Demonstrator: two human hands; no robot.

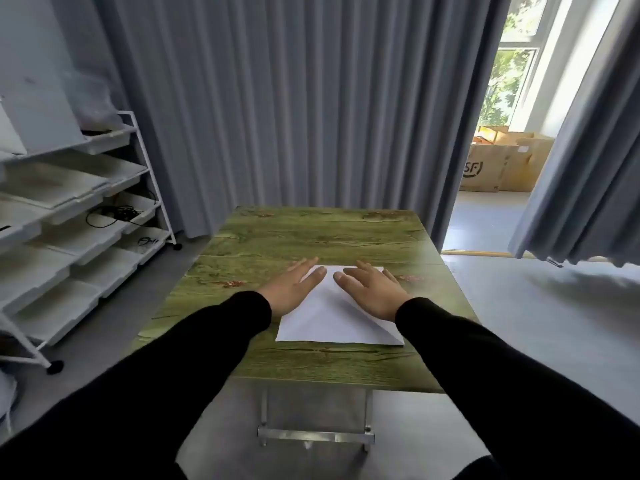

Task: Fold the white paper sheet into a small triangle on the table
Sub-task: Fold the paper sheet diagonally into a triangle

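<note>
The white paper sheet [332, 320] lies flat on the green wood-grain table [311, 233], with diagonal creases showing across it. My left hand [294, 285] rests palm down on the sheet's far left part, fingers spread and partly over the table. My right hand [372, 285] lies flat on the sheet's right side, fingers apart and pointing to the far edge. Neither hand grips the paper. Both arms are in black sleeves.
A white wheeled rack with trays [79, 216] stands on the left. Grey curtains [294, 98] hang behind the table. An open doorway at the right shows cardboard boxes [498, 164]. Grey floor surrounds the table.
</note>
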